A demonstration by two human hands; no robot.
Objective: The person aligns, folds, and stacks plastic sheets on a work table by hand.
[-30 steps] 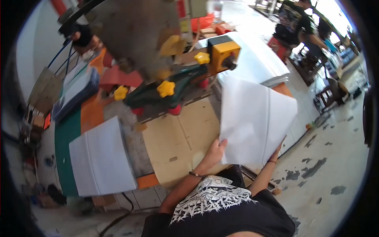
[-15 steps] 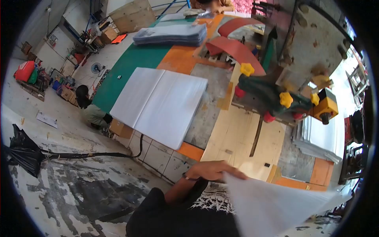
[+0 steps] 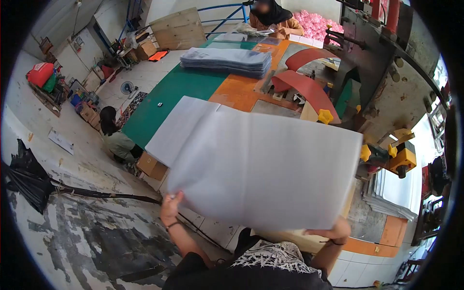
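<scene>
In the head view, a broad white sheet (image 3: 285, 169) is held up in front of the body, across the near side of the table (image 3: 157, 123). Its lower left corner is pinched by the left hand (image 3: 170, 209), with the thumb laid over the edge. Its lower right corner is met by the right hand (image 3: 338, 231), whose fingers are partly covered; whether they are closed on the sheet cannot be told.

As far as is shown, the lifting is done, and the sheet is not yet laid flat. Part of a white pile (image 3: 180, 129) on the table is covered from sight by it; whether the two touch cannot be told. Beyond them, a thick stack (image 3: 224, 60) is seen already squared up on the table. On the right, beside the machine (image 3: 406, 87), another stack of sheets (image 3: 394, 195) is seen, so more handling is judged to be left. How many sheets are finished cannot be counted.
</scene>
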